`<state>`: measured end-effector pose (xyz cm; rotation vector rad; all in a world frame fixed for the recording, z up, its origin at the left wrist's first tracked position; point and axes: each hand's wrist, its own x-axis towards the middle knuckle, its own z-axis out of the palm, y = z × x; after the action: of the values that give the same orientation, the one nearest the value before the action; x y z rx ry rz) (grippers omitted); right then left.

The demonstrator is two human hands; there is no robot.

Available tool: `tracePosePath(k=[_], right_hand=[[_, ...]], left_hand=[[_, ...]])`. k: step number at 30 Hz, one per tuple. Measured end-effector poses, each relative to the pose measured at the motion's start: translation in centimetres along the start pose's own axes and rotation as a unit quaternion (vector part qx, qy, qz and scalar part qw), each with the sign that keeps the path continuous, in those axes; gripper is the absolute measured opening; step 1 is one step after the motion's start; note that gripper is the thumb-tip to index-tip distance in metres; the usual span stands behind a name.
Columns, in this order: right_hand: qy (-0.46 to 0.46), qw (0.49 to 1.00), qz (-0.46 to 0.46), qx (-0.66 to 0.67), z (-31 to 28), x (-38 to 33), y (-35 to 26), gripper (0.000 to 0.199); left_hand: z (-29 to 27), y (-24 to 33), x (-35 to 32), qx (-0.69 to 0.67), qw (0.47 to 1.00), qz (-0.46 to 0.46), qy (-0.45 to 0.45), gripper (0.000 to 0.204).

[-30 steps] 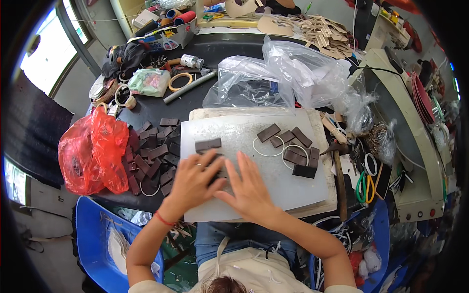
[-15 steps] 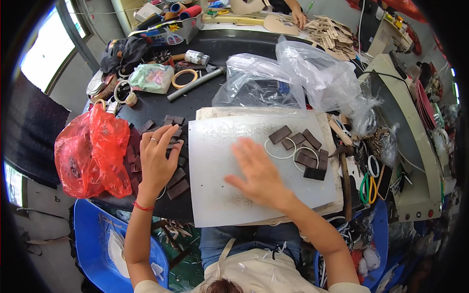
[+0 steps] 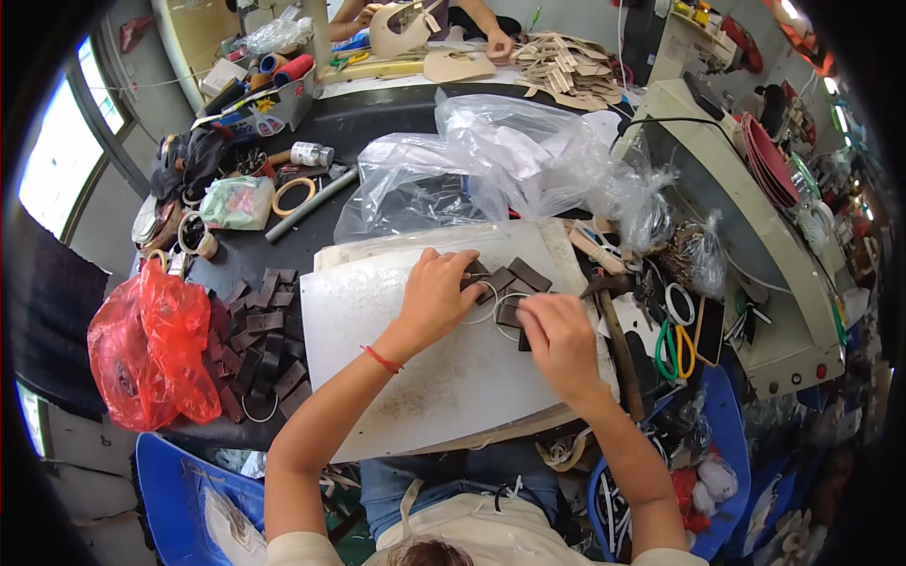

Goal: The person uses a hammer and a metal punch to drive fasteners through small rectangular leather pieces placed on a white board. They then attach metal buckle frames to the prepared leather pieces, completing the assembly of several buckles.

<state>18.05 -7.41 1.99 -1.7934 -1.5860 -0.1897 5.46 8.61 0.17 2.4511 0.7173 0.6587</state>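
Observation:
My left hand (image 3: 436, 300) reaches over a pale translucent sheet (image 3: 377, 406), thumb and fingertips around the leftmost dark brown rectangular piece (image 3: 474, 272). My right hand (image 3: 563, 344) is closed at the right of the same cluster, fingers curled and thumb pressed in. What it pinches, if anything, is hidden. Several more dark brown pieces (image 3: 530, 274) lie between the hands, with thin white rings (image 3: 483, 319) over and beside them. A larger heap of dark brown pieces (image 3: 267, 323) lies on the black table, left of the sheet.
A red plastic bag (image 3: 151, 349) stands left of the heap. Clear plastic bags (image 3: 510, 160) lie beyond the sheet. A hammer (image 3: 618, 349) and green-and-yellow-handled scissors (image 3: 675, 351) are at right. Blue bins (image 3: 170, 500) flank my lap. Across the table, another person's hand (image 3: 498, 45) rests by stacked beige cutouts (image 3: 571, 66).
My left hand has moved right, from the heap to the cluster on the sheet. My right hand has moved right and curled its fingers. The whole view has shifted.

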Motion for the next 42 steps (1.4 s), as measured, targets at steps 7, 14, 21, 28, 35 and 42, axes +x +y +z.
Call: tracePosePath(k=[7,14,21,28,35,42], right_hand=[[-0.079,0.981,0.005,-0.177,2.3,0.9,2.6,0.008],[-0.042,0.961,0.162,0.221,0.1,2.4,-0.7,0.007],[-0.062,0.996,0.057,0.019,4.9,4.0,-1.0,0.012],[-0.167,0.982,0.054,0.071,5.2,4.0,-2.2,0.013],[0.036,0.978,0.205,0.033,-5.0,5.0,2.3,0.018],[0.028,0.991,-0.019,-0.128,-1.7,1.9,5.4,0.014]], left_hand=[[1.2,-0.1,2.4,0.0,0.996,-0.076,-0.053,0.054],[-0.6,-1.5,2.6,-0.05,0.982,-0.104,-0.152,0.043],[-8.4,-2.1,-2.6,-0.187,0.966,-0.178,-0.034,0.032],[-8.8,-2.6,-9.9,-0.075,0.991,-0.106,-0.031,0.05],[-5.4,-0.4,-5.9,-0.026,0.999,-0.027,0.017,0.036],[0.2,2.6,-2.1,0.104,0.994,0.019,0.017,0.03]])
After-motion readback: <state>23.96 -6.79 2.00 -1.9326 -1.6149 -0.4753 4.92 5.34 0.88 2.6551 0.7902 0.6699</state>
